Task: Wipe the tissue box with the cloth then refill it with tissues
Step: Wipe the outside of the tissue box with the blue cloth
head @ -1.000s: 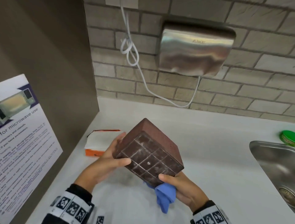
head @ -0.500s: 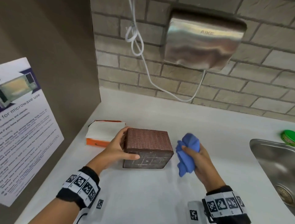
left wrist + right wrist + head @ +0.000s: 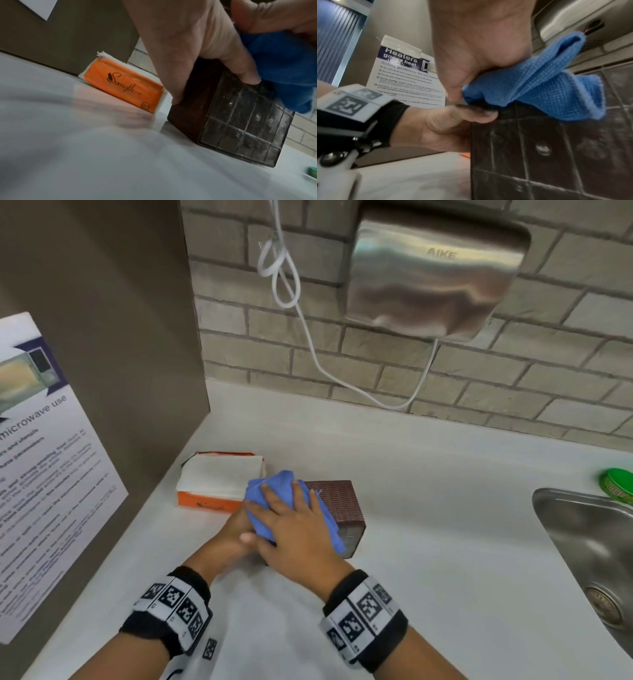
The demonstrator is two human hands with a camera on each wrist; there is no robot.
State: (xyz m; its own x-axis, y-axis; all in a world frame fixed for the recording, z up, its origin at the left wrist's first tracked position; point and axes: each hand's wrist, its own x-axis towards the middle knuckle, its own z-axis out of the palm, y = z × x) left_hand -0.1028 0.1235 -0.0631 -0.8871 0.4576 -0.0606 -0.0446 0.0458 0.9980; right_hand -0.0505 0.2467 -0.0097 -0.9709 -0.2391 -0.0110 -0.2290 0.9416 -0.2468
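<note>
The brown woven tissue box (image 3: 342, 505) stands on the white counter (image 3: 428, 542), its dusty gridded face (image 3: 240, 121) toward me. My left hand (image 3: 236, 532) grips its left end, thumb on the gridded face (image 3: 556, 155) and fingers (image 3: 175, 94) down the side. My right hand (image 3: 294, 529) holds the bunched blue cloth (image 3: 270, 494) and presses it on the box's top near the left edge. The cloth (image 3: 539, 86) hangs over the front face. An orange pack of white tissues (image 3: 219, 487) lies just left of the box, apart from it.
A steel sink (image 3: 582, 542) is set in the counter at the right, with a green lid (image 3: 618, 481) behind it. A steel hand dryer (image 3: 435, 275) and its white cable hang on the brick wall. A brown panel with a poster (image 3: 41, 474) closes the left side.
The box, held tilted in the air a second ago, now stands on the counter. My right hand moved left with the cloth from beside the box onto its top.
</note>
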